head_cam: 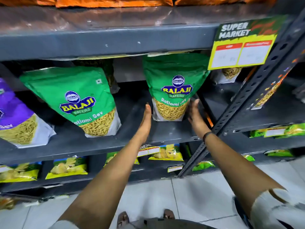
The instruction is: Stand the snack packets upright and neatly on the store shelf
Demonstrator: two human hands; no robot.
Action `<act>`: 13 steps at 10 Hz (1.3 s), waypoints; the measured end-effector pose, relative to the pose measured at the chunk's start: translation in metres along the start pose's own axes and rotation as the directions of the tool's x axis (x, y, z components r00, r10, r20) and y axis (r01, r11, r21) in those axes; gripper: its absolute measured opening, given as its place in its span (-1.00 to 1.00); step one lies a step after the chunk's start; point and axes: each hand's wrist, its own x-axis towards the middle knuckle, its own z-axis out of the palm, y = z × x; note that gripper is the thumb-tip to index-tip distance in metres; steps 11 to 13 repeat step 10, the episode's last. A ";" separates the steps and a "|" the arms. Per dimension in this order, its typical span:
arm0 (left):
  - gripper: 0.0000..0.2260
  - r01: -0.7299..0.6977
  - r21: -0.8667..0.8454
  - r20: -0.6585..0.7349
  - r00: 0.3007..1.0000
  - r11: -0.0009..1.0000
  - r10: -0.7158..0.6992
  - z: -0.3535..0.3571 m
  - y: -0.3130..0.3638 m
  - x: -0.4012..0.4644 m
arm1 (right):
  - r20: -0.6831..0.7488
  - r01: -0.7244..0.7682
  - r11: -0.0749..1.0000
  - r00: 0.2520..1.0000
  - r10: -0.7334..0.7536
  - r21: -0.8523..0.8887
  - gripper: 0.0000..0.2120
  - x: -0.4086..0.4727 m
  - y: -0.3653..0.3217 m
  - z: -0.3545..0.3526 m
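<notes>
A dark grey metal shelf (165, 129) in a shop aisle runs across the view, with a pale tiled floor (189, 195) below it and a slotted upright post (257, 95) slanting down on the right. A yellow price tag (241, 48) reading "SUPER MARKET" hangs from the rail of the shelf above, where orange packets (113, 1) lie.

On the middle shelf a green Balaji packet (175, 80) stands upright towards the right end, its top close under the rail. The left hand (146, 116) is flat and open beside the packet's lower left corner, fingers straight and together, just beside it or barely touching; the blur makes that hard to settle. The right hand (194, 113) is open too, its fingers against the packet's lower right edge. Neither hand grips anything. A dark band (207, 135) circles the right wrist.

Further left, well apart from the hands, a second green packet (72, 98) leans to the left, and a purple packet (14, 113) at the frame edge leans the same way. A darker packet stands behind the second green one.

On the lower shelves lie yellow-green packets (67, 167).
</notes>
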 end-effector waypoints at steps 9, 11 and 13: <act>-0.69 -0.170 -0.022 -0.439 0.887 0.985 0.143 0.039 -0.002 -0.045 | -0.261 0.148 0.974 0.960 -0.101 0.169 -0.52 -0.043 -0.004 -0.016; -0.73 -0.289 -0.050 -0.476 0.848 0.956 0.231 0.026 0.004 -0.062 | -0.264 0.159 0.898 0.963 -0.050 0.411 -0.70 -0.058 -0.010 0.001; -0.73 -0.289 -0.050 -0.476 0.848 0.956 0.231 0.026 0.004 -0.062 | -0.264 0.159 0.898 0.963 -0.050 0.411 -0.70 -0.058 -0.010 0.001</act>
